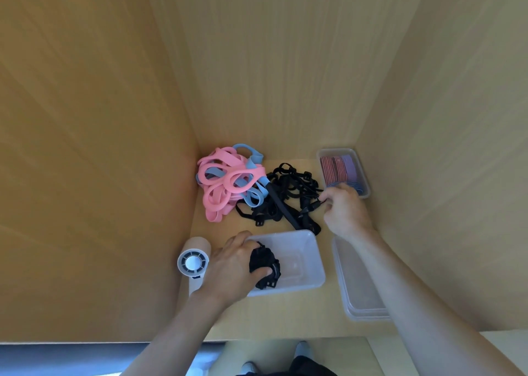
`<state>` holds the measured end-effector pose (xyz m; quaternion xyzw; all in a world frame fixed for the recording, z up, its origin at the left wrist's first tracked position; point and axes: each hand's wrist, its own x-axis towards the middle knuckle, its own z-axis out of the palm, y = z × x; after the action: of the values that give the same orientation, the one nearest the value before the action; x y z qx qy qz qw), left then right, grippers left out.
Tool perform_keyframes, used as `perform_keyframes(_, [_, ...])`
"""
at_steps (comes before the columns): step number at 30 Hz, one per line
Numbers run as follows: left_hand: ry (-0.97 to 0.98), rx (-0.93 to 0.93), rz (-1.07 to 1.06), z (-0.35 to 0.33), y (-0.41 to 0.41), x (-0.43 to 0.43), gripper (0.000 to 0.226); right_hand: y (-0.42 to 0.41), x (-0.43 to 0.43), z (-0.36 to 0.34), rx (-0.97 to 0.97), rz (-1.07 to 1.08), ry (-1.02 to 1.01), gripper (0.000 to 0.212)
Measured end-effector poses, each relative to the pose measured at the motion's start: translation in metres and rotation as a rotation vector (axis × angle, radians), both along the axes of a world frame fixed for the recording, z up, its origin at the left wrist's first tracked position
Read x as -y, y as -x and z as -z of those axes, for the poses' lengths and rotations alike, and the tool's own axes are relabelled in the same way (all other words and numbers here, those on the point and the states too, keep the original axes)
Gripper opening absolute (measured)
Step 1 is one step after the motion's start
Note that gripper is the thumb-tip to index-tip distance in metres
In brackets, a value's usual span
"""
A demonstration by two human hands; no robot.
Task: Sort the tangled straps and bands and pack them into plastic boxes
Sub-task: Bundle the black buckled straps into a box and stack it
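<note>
Right hand (345, 211) hides far box's (363, 175) corner; left hand (231, 264) hides fan's (192, 262) edge.

Tangled black straps (288, 201) beside pink-blue bands (225, 181); black bundle (264, 264) inside clear box (298, 285)

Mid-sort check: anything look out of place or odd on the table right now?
One thing: a white handheld fan lies left of the clear box, close to the left hand gripping a black strap bundle. It is no strap or band. The tangled pile the right hand pinches is just unsorted work.
</note>
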<state>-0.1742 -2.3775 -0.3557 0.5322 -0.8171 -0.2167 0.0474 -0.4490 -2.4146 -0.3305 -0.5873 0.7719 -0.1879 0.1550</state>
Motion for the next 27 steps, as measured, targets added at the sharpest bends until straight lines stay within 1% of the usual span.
perform_keyframes(2, [-0.028, -0.046, -0.011, 0.0, -0.002, -0.001, 0.056, 0.0, 0.007, 0.012, -0.323, -0.162, 0.008, 0.049])
perform_keyframes(3, [-0.043, -0.076, -0.019, 0.0, -0.003, -0.003, 0.056, 0.0, 0.012, 0.018, -0.423, -0.216, -0.016, 0.054])
perform_keyframes(5, [-0.078, -0.144, -0.041, 0.0, -0.004, -0.005, 0.055, -0.002, 0.02, 0.028, -0.505, -0.263, -0.097, 0.058])
perform_keyframes(7, [-0.112, -0.191, -0.058, -0.001, -0.004, -0.006, 0.055, -0.004, 0.025, 0.036, -0.532, -0.273, -0.13, 0.054])
perform_keyframes(9, [-0.148, -0.24, -0.076, -0.005, -0.003, -0.005, 0.056, -0.003, 0.029, 0.038, -0.524, -0.268, -0.076, 0.04])
perform_keyframes(11, [-0.174, -0.295, -0.094, -0.01, -0.003, -0.004, 0.054, -0.001, 0.033, 0.036, -0.437, -0.239, -0.005, 0.029])
perform_keyframes(12, [-0.178, -0.323, -0.102, -0.013, -0.004, -0.004, 0.049, 0.0, 0.034, 0.033, -0.366, -0.219, 0.017, 0.026])
perform_keyframes(15, [-0.15, -0.436, -0.148, -0.025, -0.002, 0.001, 0.023, 0.002, 0.037, 0.019, -0.133, -0.169, 0.071, 0.023])
perform_keyframes(16, [-0.134, -0.473, -0.165, -0.028, -0.001, 0.004, 0.02, 0.003, 0.038, 0.013, -0.09, -0.168, 0.093, 0.023])
perform_keyframes(19, [-0.144, -0.586, -0.243, -0.035, 0.007, 0.017, 0.021, 0.002, 0.041, -0.008, -0.101, -0.207, 0.128, 0.022])
perform_keyframes(23, [-0.271, -0.66, -0.353, -0.044, 0.023, 0.038, 0.025, -0.001, 0.043, -0.034, -0.224, -0.266, 0.096, 0.023])
perform_keyframes(25, [-0.309, -0.688, -0.362, -0.049, 0.033, 0.047, 0.024, -0.003, 0.042, -0.043, -0.214, -0.265, 0.076, 0.022])
perform_keyframes(27, [-0.367, -0.68, -0.364, -0.054, 0.044, 0.054, 0.025, -0.006, 0.042, -0.05, -0.158, -0.246, 0.091, 0.018])
